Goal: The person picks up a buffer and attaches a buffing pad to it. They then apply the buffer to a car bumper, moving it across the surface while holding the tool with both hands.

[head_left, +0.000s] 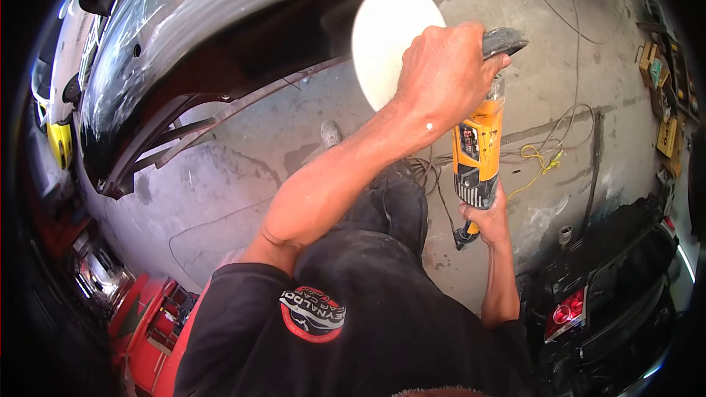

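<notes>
A yellow and black power polisher (478,151) hangs before me with a round white pad (390,40) at its front end. My left hand (448,70) is wrapped round its black front handle (505,42). Lower down, my right hand (491,217) is closed round the rear grip. At the upper left lies a glossy black car panel (220,44), smeared with whitish streaks over its curved top. The pad is beside the panel's right end; whether they touch I cannot tell.
A metal stand (213,121) supports the panel. Cables (581,121) trail over the concrete floor at the right. Dark car parts with a red tail light (565,314) are at lower right, boxes (668,136) at the right edge, and a red object (151,331) at lower left.
</notes>
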Motion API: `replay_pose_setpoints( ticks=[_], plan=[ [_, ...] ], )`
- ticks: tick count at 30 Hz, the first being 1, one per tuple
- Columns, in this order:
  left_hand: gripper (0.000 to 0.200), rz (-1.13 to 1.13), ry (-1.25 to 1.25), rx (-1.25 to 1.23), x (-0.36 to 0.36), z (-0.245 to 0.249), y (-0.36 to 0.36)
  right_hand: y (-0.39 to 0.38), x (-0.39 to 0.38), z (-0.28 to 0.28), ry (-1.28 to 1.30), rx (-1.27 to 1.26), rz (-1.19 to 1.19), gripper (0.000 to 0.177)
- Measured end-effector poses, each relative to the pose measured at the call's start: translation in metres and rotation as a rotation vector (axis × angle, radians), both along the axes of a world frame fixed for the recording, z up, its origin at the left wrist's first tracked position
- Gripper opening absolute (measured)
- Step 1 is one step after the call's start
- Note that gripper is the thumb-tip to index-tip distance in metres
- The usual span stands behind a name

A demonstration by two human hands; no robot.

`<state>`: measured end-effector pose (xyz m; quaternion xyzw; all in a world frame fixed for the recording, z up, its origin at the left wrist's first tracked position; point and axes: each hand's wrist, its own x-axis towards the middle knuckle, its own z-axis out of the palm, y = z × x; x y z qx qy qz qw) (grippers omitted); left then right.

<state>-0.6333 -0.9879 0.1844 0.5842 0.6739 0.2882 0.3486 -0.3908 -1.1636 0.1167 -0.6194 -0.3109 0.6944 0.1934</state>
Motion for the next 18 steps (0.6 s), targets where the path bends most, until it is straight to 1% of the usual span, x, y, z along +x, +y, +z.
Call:
replay_pose_setpoints(
  ticks=[3, 6, 7, 10, 11, 15, 18],
  plan=[
    [0.04, 0.01, -0.026, -0.043, -0.003, 0.005, 0.002, 0.006, 0.0, 0.001, -0.038, 0.003, 0.031, 0.063],
    [0.038, 0.023, -0.059, -0.068, 0.002, -0.007, -0.008, -0.004, 0.006, 0.0, -0.081, -0.007, 0.062, 0.064],
    [0.038, 0.009, -0.033, -0.123, 0.004, -0.009, -0.01, -0.01, 0.009, -0.002, -0.092, -0.03, 0.064, 0.064],
    [0.038, -0.01, -0.044, -0.156, 0.011, -0.024, -0.013, -0.021, 0.014, -0.008, -0.081, -0.087, 0.043, 0.064],
    [0.037, -0.007, -0.058, -0.152, 0.011, -0.025, -0.011, -0.019, 0.012, -0.007, -0.077, -0.083, 0.015, 0.062],
    [0.035, 0.043, -0.076, -0.085, -0.001, -0.011, -0.002, 0.001, 0.01, -0.001, -0.141, -0.01, 0.061, 0.06],
    [0.033, 0.106, -0.134, -0.001, -0.019, 0.008, -0.002, 0.027, -0.002, 0.028, -0.215, 0.077, 0.118, 0.062]
  ],
)
